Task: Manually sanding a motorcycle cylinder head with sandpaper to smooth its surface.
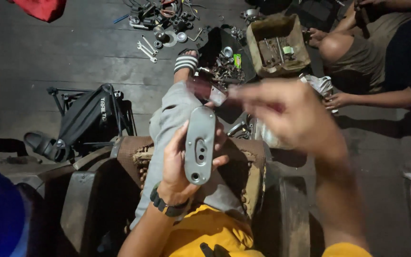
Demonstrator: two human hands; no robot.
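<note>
Two hands: the left hand (179,164) has its grip closed round a grey metal cover (200,144); the right hand (286,114) is blurred, grip unclear.

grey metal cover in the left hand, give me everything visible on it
The grey metal cover is an elongated, rounded-end plate, dull cast-metal look with a matte, slightly worn face. One oblong recess with a hole sits mid-body, and a smaller round hole sits near the lower end. It is held upright, long axis nearly vertical, over the person's lap. The left hand grips it from behind and the side, fingers wrapped round its edges. The blurred right hand is close to it; contact is unclear.
</note>
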